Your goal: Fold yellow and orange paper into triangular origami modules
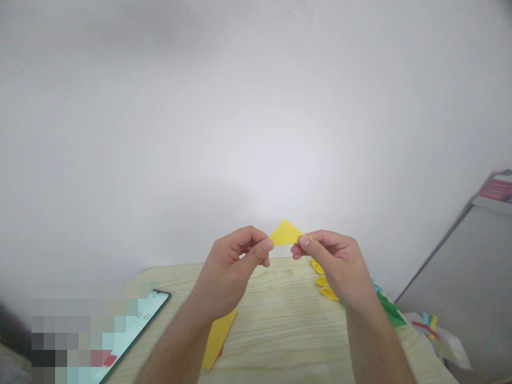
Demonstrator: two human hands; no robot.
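Reaching up from the bottom edge with two bare forearms (178, 341), nearest the camera, to fingers (267, 246) drawn together close to each other. Pinching a small yellow paper triangle (285, 233) between both hands: gripping its left corner with thumb and fingers of the left hand (234, 269), its right corner with thumb and fingers of the right hand (340, 261). Holding it clear of the desk (288, 325), peak up, long edge down, in front of the pale wall (256, 133). Curling the other fingers loosely behind the thumbs.

Showing, just below the right fingers and partly covered by that hand, three folded yellow paper pieces (329, 294) in a column on the desk. Showing, below the left fingers and partly behind the left forearm, a flat yellow paper strip (220, 336) with a red edge (221, 352) peeking out beneath. Further left and lower than the left fingers, a smartphone (138, 322) with a lit screen, partly hidden by a pixelated patch.

To the right of and below the right fingers, a green-and-blue packet (390, 309) beside the wrist; further out, a white plastic bag (450, 341) and a grey panel (464, 261).
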